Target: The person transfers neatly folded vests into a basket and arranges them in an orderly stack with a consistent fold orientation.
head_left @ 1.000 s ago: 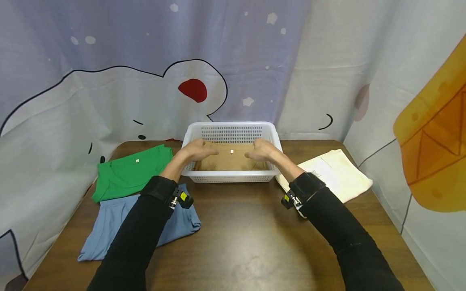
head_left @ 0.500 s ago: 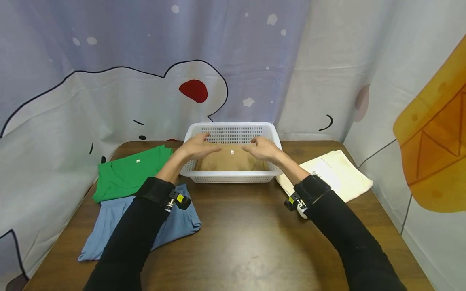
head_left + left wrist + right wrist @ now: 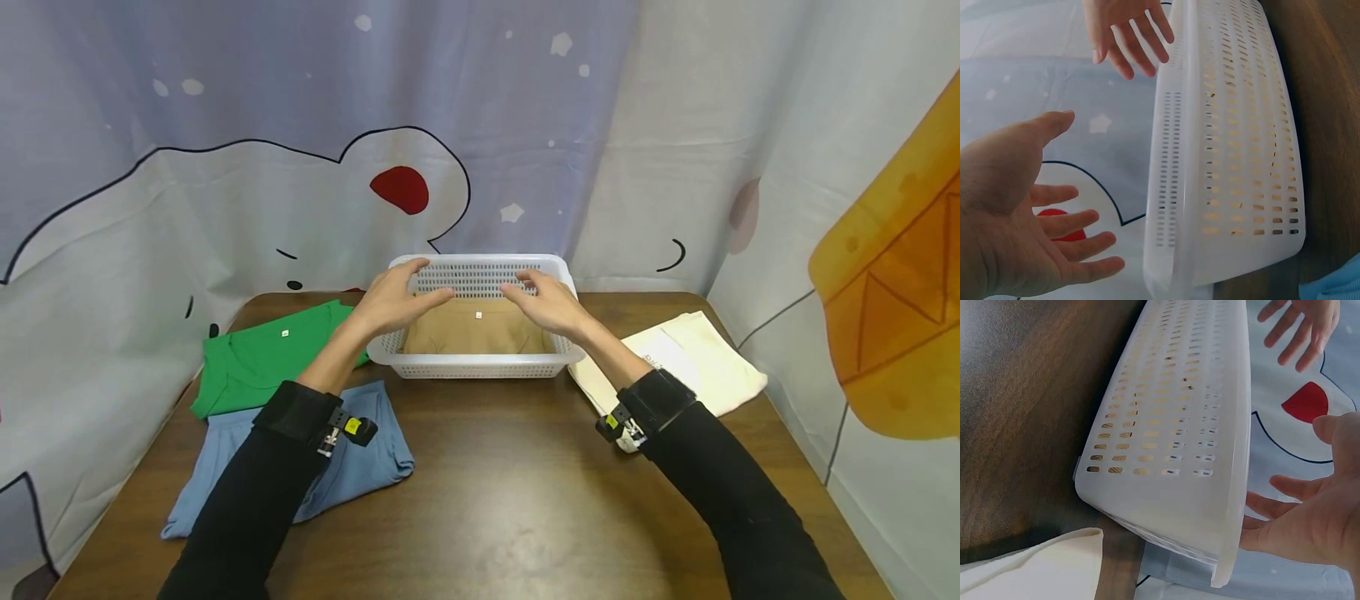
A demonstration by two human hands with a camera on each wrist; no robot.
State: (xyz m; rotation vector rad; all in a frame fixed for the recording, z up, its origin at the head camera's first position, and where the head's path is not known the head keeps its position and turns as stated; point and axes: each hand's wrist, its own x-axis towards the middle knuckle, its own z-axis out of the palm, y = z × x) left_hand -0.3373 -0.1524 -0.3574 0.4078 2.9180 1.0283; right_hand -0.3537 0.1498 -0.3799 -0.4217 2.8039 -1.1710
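A white perforated plastic basket (image 3: 480,360) stands at the back middle of the table. Inside it lies a folded tan garment (image 3: 472,329) with a small white label. My left hand (image 3: 393,300) hovers above the basket's left end, its fingers spread and holding nothing. Over the right end is my right hand (image 3: 553,307), fingers loosely extended, likewise holding nothing. Both wrist views show the hands apart from each other; in the left wrist view my left hand (image 3: 1035,219) is clear of the basket wall (image 3: 1241,125).
To the left lie a folded green garment (image 3: 262,354) and, nearer, folded blue cloth (image 3: 371,442). A cream folded cloth (image 3: 705,358) with faint print lies on the right. Behind the brown table (image 3: 480,500) hangs a printed curtain (image 3: 517,125).
Both hands have risen from the tan garment and moved slightly outward, their fingers spreading. The garment stays in the basket, and the other cloths have not moved.
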